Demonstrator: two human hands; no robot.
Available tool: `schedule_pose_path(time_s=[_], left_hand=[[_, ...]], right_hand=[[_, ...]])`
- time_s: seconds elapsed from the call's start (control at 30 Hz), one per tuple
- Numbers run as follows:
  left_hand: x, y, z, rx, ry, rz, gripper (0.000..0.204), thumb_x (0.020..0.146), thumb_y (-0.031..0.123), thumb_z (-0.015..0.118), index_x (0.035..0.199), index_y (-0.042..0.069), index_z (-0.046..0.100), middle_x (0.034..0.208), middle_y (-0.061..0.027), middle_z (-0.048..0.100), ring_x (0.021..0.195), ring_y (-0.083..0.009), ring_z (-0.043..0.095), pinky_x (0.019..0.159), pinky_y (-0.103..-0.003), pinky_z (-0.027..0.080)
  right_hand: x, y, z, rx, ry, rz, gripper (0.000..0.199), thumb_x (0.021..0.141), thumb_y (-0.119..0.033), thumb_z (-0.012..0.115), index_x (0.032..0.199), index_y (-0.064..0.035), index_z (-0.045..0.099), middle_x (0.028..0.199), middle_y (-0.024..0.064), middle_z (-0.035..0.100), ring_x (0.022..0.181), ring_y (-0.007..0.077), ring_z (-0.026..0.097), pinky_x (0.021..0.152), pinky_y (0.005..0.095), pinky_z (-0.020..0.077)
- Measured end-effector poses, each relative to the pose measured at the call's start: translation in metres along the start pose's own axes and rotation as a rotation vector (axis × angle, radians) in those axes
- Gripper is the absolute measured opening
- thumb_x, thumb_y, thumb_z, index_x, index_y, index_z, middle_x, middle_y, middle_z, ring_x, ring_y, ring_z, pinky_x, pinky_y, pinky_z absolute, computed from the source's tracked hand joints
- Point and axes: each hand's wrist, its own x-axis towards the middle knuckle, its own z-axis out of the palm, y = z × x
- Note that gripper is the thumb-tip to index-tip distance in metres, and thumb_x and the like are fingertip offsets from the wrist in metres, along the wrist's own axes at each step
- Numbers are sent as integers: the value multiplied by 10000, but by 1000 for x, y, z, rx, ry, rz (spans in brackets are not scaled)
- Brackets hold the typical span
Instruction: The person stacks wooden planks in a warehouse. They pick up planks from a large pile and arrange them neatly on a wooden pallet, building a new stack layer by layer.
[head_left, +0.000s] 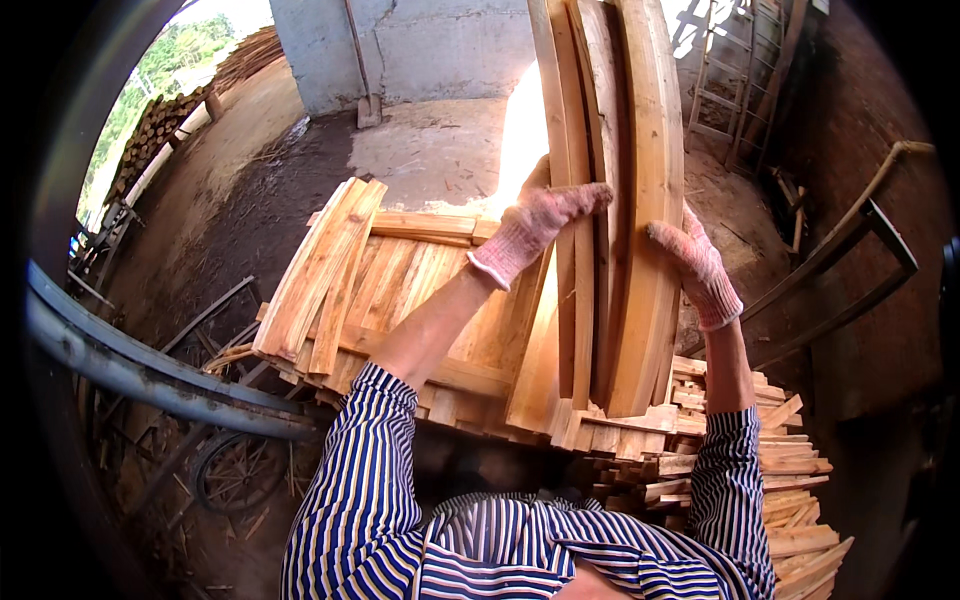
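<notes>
Between my two gloved hands a bundle of long wooden planks (640, 150) stands lengthwise, tilted over the right part of the plank stack. My left hand (545, 218), in a pinkish knit glove, presses the bundle's left side with its thumb across the near face. On the right side my right hand (700, 265), gloved alike, grips the edge with its thumb on the front. The fingers of both hands are partly hidden behind the wood. Below lies the stack of planks (400, 285), and a few loose planks (325, 270) rest slantwise on its left end.
More piled planks (795, 490) stick out at the lower right. A blue metal rail (160, 370) curves along the left, above a spoked wheel (238, 470). Beyond are a shovel (369, 108) against the wall, a ladder (725, 80), a metal frame (850, 240) and stacked logs (155, 130) outside.
</notes>
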Motion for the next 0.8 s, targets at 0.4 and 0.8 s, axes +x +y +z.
schedule_pose_path(time_s=[0.4,0.8], left_hand=[[-218,188,-134,790,610,-1120,909,907,467,732,1552,-3,296,1439,-261,521,1273,-299,579,1062,-366,511],[-140,162,-228,1543,227,-946,694,947,180,699,1539,19,375,1507,-212,480,1370,-249,489,1060,-340,475]], right_hand=[[101,199,258,-81,106,502,1086,797,-390,847,1572,0,193,1400,283,534,1263,337,571,1092,462,483],[-50,128,222,-219,68,167,1020,791,-448,760,1610,-137,238,1464,198,530,1265,301,582,1073,366,458]])
